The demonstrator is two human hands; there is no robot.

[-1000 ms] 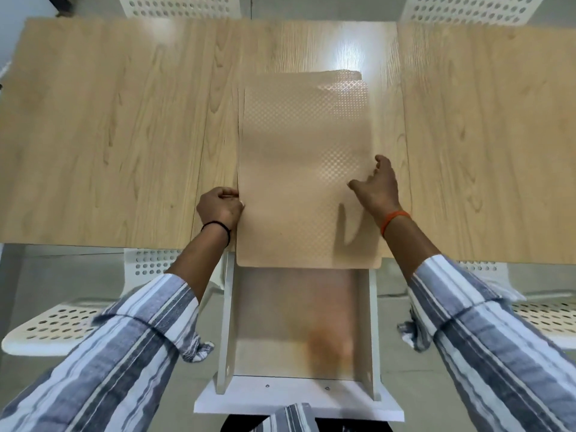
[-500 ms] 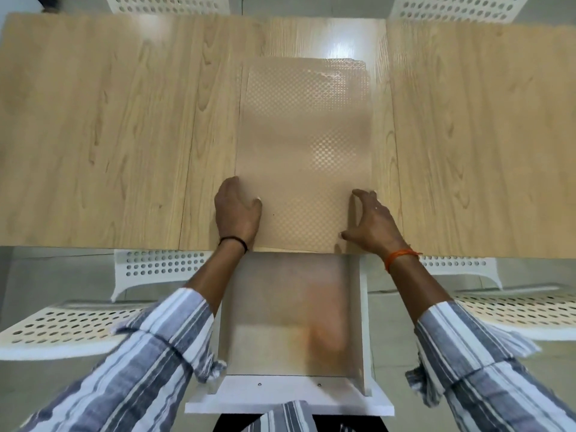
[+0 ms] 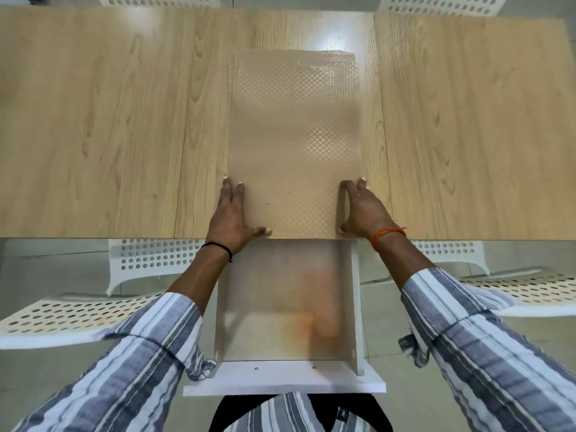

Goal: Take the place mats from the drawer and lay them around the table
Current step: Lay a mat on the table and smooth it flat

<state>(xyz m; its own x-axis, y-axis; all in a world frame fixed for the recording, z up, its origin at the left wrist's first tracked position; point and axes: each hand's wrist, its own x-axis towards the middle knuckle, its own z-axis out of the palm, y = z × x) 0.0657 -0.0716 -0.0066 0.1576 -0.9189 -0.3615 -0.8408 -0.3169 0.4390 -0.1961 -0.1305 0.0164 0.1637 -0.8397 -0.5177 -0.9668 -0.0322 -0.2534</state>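
The place mat (image 3: 296,145) has slid farther onto the table (image 3: 93,120); left hand (image 3: 232,213) and right hand (image 3: 363,210) now press flat, fingers spread, squaring its near corners above the open drawer (image 3: 355,307).

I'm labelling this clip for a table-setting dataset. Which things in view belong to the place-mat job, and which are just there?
Part of the job:
place mat
table
open drawer
left hand
right hand

Just there:
white perforated chairs
orange wrist thread
black wrist band
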